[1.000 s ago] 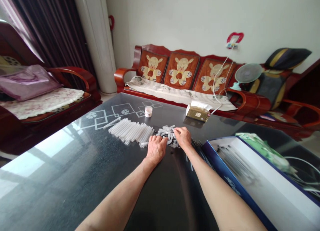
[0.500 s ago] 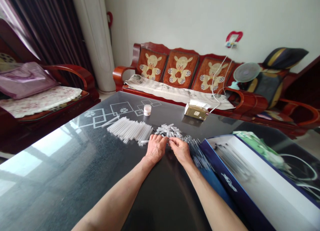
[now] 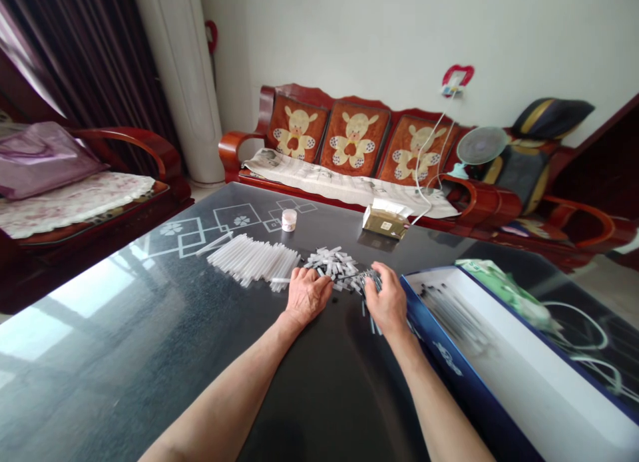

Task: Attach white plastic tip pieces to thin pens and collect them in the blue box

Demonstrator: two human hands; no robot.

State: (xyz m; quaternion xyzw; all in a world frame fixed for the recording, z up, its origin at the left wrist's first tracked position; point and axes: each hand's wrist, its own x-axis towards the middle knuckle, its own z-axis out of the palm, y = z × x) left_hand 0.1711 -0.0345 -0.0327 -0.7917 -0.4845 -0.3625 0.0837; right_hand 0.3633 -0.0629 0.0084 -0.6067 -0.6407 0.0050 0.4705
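Observation:
My left hand (image 3: 308,295) is closed low over the dark tabletop, on a translucent white plastic tube (image 3: 279,281) whose end sticks out to its left. Beside it lies a row of similar tubes (image 3: 252,259). Just beyond my fingers is a heap of small white and black caps (image 3: 333,261). My right hand (image 3: 388,302) is at a bundle of thin pen refills (image 3: 370,279) with metallic tips, thumb and index finger apart around the tips. My palm hides part of the bundle.
An open blue box (image 3: 432,329) with slim, dark-tipped sticks (image 3: 462,312) inside stands at the right. Past it lie a green plastic bag (image 3: 504,292) and white cords. A small round jar (image 3: 289,220) and a tissue pack (image 3: 386,219) sit farther back on the table.
My right hand has moved right, away from my left hand, to the pen refills, and its fingers have spread. My left hand stays near the caps. The view has shifted slightly.

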